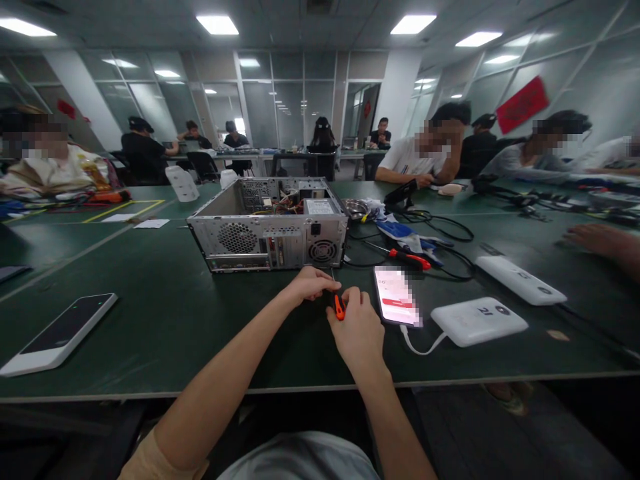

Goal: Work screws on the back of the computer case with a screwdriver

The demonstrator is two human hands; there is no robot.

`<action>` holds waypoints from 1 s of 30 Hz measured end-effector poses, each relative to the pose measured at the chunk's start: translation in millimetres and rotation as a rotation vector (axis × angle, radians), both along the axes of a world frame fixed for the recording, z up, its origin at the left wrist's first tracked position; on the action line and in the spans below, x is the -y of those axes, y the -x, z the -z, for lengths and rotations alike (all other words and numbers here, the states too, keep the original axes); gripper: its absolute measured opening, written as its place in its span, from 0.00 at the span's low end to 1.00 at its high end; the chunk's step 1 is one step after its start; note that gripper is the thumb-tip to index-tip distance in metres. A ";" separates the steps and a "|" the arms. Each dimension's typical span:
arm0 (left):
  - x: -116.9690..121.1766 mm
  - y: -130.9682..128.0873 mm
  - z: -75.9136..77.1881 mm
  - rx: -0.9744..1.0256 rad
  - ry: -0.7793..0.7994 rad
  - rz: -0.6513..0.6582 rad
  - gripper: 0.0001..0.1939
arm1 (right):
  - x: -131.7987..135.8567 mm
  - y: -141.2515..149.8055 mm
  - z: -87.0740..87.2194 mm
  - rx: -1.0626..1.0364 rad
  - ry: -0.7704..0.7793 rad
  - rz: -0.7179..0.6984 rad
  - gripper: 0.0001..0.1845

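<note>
A computer case (240, 240) with its top side uncovered lies on the green table, its rear panel with the fan grille and ports towards me. Just in front of its lower right corner, my right hand (357, 327) grips the red-and-black handle of a screwdriver (340, 308). The shaft points away from me towards the case; whether its tip touches the panel I cannot tell. My left hand (311, 285) is closed, its fingertips pinched at the front of the screwdriver. A second red-and-black screwdriver (410, 259) lies to the right of the case.
A lit phone (397, 297) is cabled to a white power bank (477, 322) at right; another power bank (520, 280) lies behind it. Blue-white gloves (400, 233), black cables and a metal bowl (356, 210) sit beside the case. A white-framed device (60, 333) lies left. People sit around.
</note>
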State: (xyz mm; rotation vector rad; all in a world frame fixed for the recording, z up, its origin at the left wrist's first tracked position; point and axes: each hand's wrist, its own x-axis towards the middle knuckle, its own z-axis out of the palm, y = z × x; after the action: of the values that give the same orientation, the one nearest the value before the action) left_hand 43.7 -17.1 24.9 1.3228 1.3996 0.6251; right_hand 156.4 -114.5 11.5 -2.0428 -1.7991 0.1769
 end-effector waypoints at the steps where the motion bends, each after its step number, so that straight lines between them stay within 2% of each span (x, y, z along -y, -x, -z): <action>1: -0.8 -0.2 1.2 -0.004 -0.012 0.001 0.07 | -0.3 -0.8 -0.2 -0.013 0.013 0.004 0.13; 4: -3.5 0.4 3.6 -0.021 -0.026 0.006 0.08 | -2.0 -2.5 -3.4 -0.043 0.058 0.010 0.11; 9: -4.2 6.3 0.7 0.037 0.072 0.059 0.07 | -4.3 -1.3 -9.1 0.024 0.145 -0.007 0.18; 13: -2.1 10.4 -0.2 0.103 0.137 0.116 0.14 | -4.9 0.4 -11.5 0.036 0.184 0.001 0.20; 17: -1.9 11.5 3.4 0.115 0.080 0.097 0.22 | -3.9 2.5 -11.8 0.042 0.162 0.018 0.20; 25: 2.7 8.5 -3.3 0.064 0.037 0.052 0.15 | 0.1 1.8 -2.6 -0.082 -0.042 -0.015 0.20; 28: 3.0 7.3 -3.3 0.029 0.013 0.061 0.14 | -2.3 1.2 -1.8 -0.080 -0.024 0.003 0.12; 30: 1.6 7.8 -1.3 -0.001 -0.040 0.089 0.13 | -3.8 1.9 -3.8 -0.065 0.023 0.040 0.12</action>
State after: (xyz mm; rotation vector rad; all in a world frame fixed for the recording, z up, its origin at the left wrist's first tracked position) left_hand 35.8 -18.8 26.2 1.4085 1.3276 0.5957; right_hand 154.5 -110.7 15.4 -2.0632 -1.7230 0.2507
